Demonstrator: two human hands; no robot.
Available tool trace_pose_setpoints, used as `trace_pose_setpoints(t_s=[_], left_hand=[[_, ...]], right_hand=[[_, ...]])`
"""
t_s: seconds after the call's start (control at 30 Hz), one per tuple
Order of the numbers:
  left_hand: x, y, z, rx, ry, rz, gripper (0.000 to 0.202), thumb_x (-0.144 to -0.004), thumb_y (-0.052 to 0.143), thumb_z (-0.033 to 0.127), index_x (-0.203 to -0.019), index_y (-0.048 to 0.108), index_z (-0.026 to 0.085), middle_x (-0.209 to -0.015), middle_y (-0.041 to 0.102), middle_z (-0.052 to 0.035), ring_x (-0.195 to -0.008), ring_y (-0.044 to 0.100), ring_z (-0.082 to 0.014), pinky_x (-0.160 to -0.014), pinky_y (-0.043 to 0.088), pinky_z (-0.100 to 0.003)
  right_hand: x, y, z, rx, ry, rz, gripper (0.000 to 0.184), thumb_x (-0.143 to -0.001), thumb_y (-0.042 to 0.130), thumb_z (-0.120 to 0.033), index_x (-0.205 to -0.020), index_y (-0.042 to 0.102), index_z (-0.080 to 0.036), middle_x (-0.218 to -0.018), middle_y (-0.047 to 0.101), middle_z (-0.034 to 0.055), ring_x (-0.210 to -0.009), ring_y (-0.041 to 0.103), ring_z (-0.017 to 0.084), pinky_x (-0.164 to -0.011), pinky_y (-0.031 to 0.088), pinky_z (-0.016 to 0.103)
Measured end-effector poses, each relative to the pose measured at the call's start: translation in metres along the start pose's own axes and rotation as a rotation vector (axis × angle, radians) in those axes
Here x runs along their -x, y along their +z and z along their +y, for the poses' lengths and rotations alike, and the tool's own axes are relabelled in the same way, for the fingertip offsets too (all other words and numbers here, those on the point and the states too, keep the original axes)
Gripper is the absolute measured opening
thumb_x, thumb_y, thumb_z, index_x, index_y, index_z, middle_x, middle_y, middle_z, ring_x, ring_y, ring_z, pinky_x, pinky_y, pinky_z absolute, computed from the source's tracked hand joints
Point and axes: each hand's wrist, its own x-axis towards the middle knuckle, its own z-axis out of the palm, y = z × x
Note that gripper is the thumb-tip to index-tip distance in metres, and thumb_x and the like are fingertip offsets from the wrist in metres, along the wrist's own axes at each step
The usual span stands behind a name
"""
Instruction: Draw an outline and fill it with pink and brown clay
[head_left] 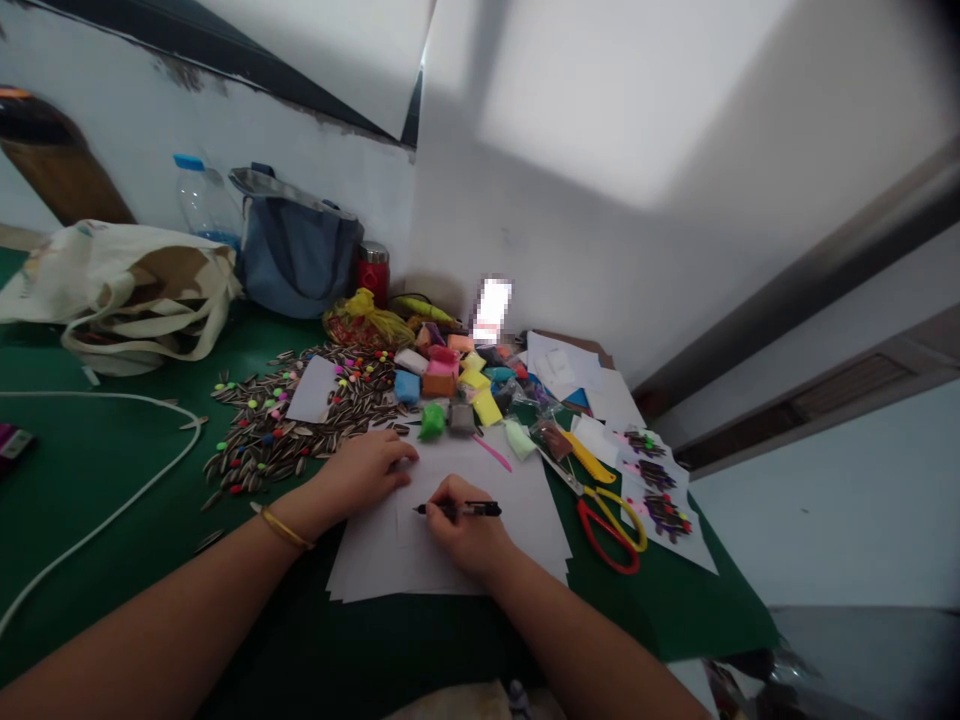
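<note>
My right hand (463,535) is closed around a black pen (459,509) whose tip points left onto a stack of white paper (525,520) on the green table (90,470). My left hand (367,470) rests on the paper's upper left corner with its fingers curled down, pressing the sheet; a thin gold bangle circles that wrist. Nothing shows inside the left hand.
A heap of sunflower seeds with small coloured beads (292,420) lies left of the paper. Coloured clay blocks (442,385) sit behind it. Red and yellow scissors (611,520) and decorated sheets (660,495) lie right. Bags (127,290), a bottle (202,200) and a white cable (112,510) are left.
</note>
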Motion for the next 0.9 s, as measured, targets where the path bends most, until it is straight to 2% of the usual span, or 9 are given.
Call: trace_pose_setpoints(t_s=[0.57,0.9], left_hand=[[0.0003,0.0009,-0.0001,-0.003,-0.001,0.004,0.026,-0.081,0.065,0.03,-0.106,0.069,0.027,-0.104,0.063,-0.0047,-0.1,0.059,-0.0231,-0.085,0.043,-0.032],[-0.0002,-0.0005,0.0011,0.0,-0.002,-0.006,0.026,-0.08,0.066,0.029,-0.105,0.069,0.026,-0.102,0.063,-0.005,-0.099,0.059,-0.0228,-0.084,0.044,-0.032]], right_hand=[[-0.0005,-0.0002,-0.0052,0.091,0.009,-0.037,0.003,-0.077,0.06,-0.019,-0.075,0.06,-0.022,-0.069,0.06,-0.0021,-0.062,0.052,0.013,-0.057,0.036,0.023],[-0.0004,-0.0015,-0.0056,0.125,0.017,-0.001,0.006,-0.076,0.057,-0.018,-0.071,0.057,-0.021,-0.066,0.059,-0.002,-0.059,0.051,0.013,-0.055,0.035,0.023]])
